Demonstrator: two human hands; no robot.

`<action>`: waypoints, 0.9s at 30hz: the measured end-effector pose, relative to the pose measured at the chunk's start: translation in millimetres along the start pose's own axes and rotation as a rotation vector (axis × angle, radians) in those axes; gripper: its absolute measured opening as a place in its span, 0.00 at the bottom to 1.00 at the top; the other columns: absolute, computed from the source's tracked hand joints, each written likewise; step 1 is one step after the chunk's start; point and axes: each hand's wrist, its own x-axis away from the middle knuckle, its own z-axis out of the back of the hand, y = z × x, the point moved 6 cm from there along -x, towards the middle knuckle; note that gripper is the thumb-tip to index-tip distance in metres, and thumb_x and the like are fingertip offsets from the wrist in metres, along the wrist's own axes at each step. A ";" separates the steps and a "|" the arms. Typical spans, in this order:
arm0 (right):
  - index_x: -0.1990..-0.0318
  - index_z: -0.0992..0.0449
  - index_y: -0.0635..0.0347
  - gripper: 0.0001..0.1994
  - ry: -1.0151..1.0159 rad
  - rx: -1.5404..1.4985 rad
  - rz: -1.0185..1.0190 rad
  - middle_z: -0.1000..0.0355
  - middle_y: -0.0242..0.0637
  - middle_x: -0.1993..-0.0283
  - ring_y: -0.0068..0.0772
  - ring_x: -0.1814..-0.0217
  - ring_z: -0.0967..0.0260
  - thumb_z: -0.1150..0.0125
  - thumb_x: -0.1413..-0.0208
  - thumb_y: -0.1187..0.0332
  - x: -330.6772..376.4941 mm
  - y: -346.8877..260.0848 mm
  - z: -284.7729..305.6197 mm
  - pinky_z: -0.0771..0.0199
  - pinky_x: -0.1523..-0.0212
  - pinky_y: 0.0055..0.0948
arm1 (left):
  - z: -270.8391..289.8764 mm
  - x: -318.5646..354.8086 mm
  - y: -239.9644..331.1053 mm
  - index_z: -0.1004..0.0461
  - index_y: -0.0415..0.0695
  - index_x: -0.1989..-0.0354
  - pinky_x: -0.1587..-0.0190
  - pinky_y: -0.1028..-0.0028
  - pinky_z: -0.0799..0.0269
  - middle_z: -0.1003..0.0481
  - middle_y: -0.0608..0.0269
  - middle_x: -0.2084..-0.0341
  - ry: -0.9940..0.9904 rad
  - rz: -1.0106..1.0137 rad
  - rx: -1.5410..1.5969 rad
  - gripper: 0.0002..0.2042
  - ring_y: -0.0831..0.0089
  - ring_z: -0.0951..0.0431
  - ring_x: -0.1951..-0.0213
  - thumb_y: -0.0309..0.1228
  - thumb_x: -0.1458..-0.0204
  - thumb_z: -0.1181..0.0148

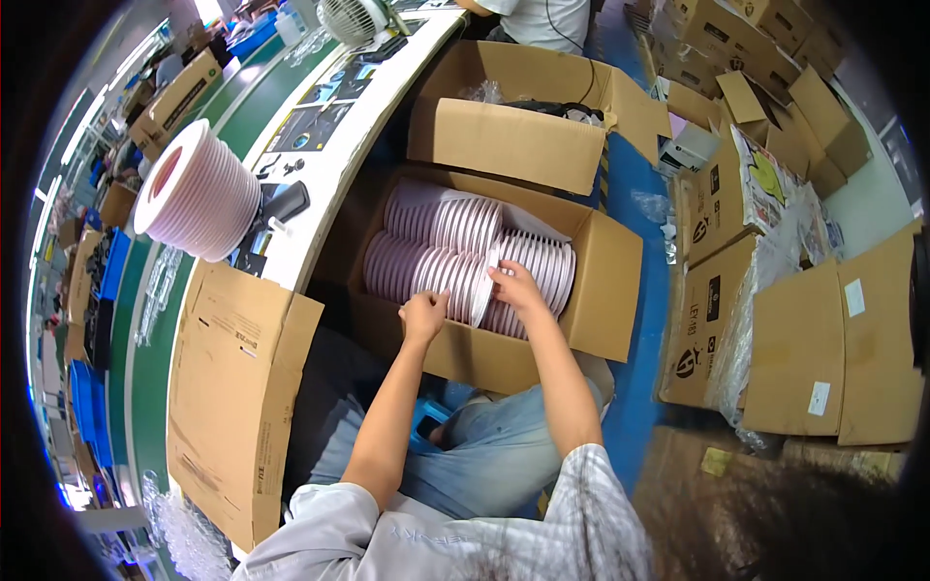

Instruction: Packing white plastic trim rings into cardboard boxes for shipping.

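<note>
An open cardboard box (605,281) in front of me holds rows of thin, round, white-and-pink discs (450,276) standing on edge. My right hand (516,288) pinches the rim of a pale disc (485,290), which stands a little apart at the gap between two near rows. At the near edge of the left row is my left hand (424,315), its fingers curled and closed against the discs; whatever they grip is hidden. A tall stack of similar discs (208,198), with a reddish hollow centre on top, rests on the bench at the left.
Beyond the disc box stands another open carton (513,136) with dark contents. Left runs a white bench edge (334,169) with a fan (351,19) and a folded cardboard sheet (228,387). Stacked cartons (712,320) line the right. Another person (547,21) is at the far end.
</note>
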 end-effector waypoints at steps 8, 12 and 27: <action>0.49 0.33 0.62 0.22 -0.118 -0.083 -0.026 0.26 0.35 0.64 0.27 0.67 0.27 0.35 0.48 0.65 10.8 -11.1 -20.4 0.28 0.66 0.25 | -24.2 3.0 25.4 0.33 0.34 0.46 0.54 0.73 0.30 0.24 0.56 0.61 -0.399 -0.044 0.979 0.22 0.71 0.28 0.54 0.33 0.47 0.41; 0.50 0.33 0.65 0.22 -0.103 -0.032 -0.059 0.25 0.36 0.65 0.25 0.69 0.27 0.33 0.50 0.65 18.5 -18.2 -24.6 0.29 0.69 0.23 | -14.6 15.4 45.7 0.32 0.31 0.49 0.60 0.77 0.29 0.23 0.58 0.62 -0.448 -0.090 0.761 0.21 0.76 0.25 0.62 0.33 0.47 0.39; 0.60 0.29 0.60 0.09 -0.017 -0.176 0.052 0.26 0.33 0.70 0.22 0.73 0.30 0.47 0.44 0.65 2.2 -31.5 -4.9 0.30 0.72 0.22 | -11.0 -6.6 -27.5 0.35 0.37 0.53 0.60 0.68 0.25 0.24 0.51 0.68 -0.191 0.307 1.351 0.15 0.63 0.21 0.68 0.36 0.39 0.60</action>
